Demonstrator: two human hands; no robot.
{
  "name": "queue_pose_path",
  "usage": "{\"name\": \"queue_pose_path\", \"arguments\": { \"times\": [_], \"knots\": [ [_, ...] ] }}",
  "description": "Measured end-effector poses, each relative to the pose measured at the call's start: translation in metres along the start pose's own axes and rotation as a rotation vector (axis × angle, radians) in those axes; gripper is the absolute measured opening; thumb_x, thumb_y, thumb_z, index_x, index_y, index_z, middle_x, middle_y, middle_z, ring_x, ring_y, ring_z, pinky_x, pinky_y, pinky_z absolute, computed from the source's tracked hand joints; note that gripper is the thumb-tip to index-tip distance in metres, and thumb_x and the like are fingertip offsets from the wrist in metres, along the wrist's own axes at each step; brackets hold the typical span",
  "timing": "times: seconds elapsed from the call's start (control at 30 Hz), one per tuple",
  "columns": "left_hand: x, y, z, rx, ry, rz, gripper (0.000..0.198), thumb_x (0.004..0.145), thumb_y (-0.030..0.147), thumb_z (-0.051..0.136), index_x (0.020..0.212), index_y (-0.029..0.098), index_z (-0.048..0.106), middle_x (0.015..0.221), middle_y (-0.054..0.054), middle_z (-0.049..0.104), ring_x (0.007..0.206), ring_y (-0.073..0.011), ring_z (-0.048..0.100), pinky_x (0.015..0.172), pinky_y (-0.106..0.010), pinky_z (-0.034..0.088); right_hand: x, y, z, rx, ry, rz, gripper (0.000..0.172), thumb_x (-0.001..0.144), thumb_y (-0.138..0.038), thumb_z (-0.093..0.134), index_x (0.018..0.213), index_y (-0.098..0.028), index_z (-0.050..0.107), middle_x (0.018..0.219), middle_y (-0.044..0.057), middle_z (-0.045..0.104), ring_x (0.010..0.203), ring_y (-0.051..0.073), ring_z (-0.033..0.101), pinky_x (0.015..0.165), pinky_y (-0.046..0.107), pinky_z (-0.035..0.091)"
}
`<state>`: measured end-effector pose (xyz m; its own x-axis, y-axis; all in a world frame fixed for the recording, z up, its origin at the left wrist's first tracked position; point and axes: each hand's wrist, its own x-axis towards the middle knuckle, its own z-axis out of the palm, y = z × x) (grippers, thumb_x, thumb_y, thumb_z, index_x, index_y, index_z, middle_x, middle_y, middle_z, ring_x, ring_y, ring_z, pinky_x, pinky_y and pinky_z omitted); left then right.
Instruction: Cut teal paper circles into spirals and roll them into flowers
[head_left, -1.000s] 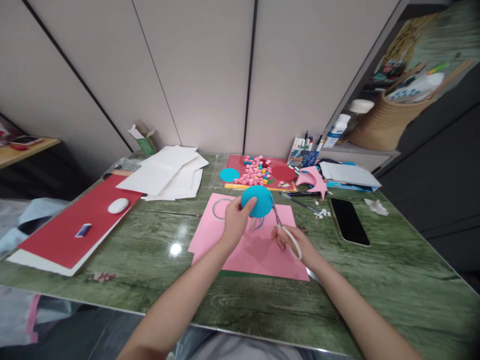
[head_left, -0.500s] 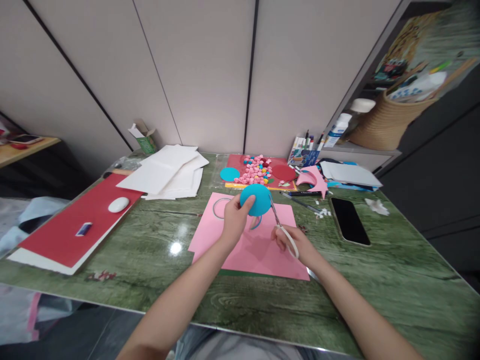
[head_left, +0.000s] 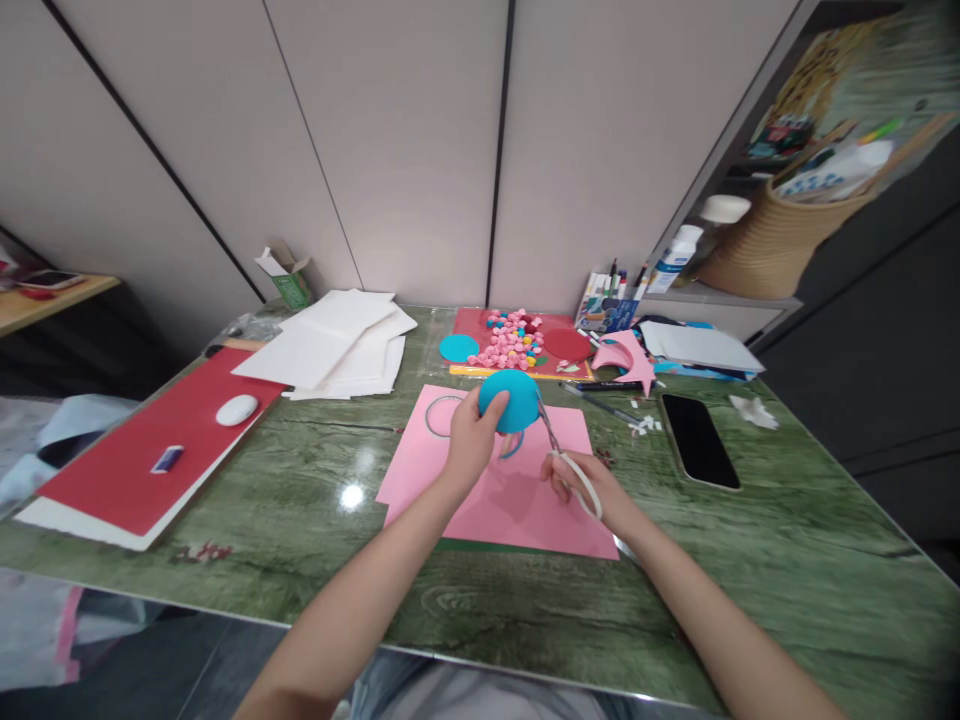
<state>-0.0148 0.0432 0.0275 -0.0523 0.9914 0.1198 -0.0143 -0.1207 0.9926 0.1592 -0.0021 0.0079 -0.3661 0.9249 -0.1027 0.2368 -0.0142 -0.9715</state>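
Observation:
Pinched between thumb and fingers of my left hand is a blue paper circle, raised above the desk. My right hand grips white-handled scissors, whose blades meet the circle's right edge. Beneath both hands lie pink paper sheets, with a ring outline showing at the upper left. Part of another ring-like shape shows just under the blue circle.
Behind the hands, pink pompom-like pieces lie on red paper near another blue circle. A phone and pens lie to the right. White papers and a red sheet holding a white mouse are left.
The blue circle and the scissors stay almost in place, with only a slight shift of the circle to the left. My right hand's scissor handle has tilted a little.

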Motion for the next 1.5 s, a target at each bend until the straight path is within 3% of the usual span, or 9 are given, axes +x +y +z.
{"name": "queue_pose_path", "arguments": {
  "times": [0.47, 0.93, 1.3, 1.5],
  "knots": [
    [-0.006, 0.013, 0.005, -0.008, 0.008, -0.045, 0.028, 0.075, 0.042, 0.053, 0.083, 0.015, 0.057, 0.069, 0.0, 0.055, 0.058, -0.0096, 0.046, 0.053, -0.021, 0.039, 0.0, 0.002, 0.0, -0.002, 0.028, 0.003, 0.045, 0.083, -0.054, 0.039, 0.078, -0.014, 0.058, 0.052, -0.002, 0.046, 0.05, 0.011, 0.043, 0.052, 0.024, 0.034],
    [-0.003, 0.006, 0.0, 0.094, 0.031, 0.065, 0.031, 0.077, 0.044, 0.049, 0.084, 0.015, 0.059, 0.073, 0.0, 0.057, 0.065, -0.0114, 0.048, 0.06, -0.022, 0.037, 0.002, 0.002, -0.002, 0.007, 0.014, 0.012, 0.043, 0.081, -0.054, 0.042, 0.074, -0.014, 0.057, 0.049, -0.003, 0.046, 0.049, 0.011, 0.042, 0.05, 0.024, 0.033],
    [-0.003, 0.008, 0.0, 0.094, 0.087, 0.065, 0.032, 0.076, 0.046, 0.05, 0.074, 0.015, 0.056, 0.067, 0.001, 0.053, 0.064, -0.0115, 0.045, 0.059, -0.022, 0.036, 0.001, 0.005, -0.001, -0.011, 0.004, 0.026, 0.042, 0.081, -0.053, 0.043, 0.072, -0.015, 0.057, 0.049, -0.003, 0.045, 0.048, 0.011, 0.042, 0.049, 0.024, 0.032],
    [-0.004, 0.006, 0.002, 0.014, 0.066, 0.027, 0.032, 0.073, 0.044, 0.055, 0.087, 0.016, 0.055, 0.08, -0.002, 0.058, 0.072, -0.0134, 0.052, 0.066, -0.024, 0.041, 0.0, 0.003, 0.001, -0.033, 0.019, 0.017, 0.04, 0.082, -0.052, 0.042, 0.073, -0.015, 0.057, 0.05, -0.003, 0.045, 0.048, 0.01, 0.041, 0.049, 0.023, 0.032]
  ]
}}
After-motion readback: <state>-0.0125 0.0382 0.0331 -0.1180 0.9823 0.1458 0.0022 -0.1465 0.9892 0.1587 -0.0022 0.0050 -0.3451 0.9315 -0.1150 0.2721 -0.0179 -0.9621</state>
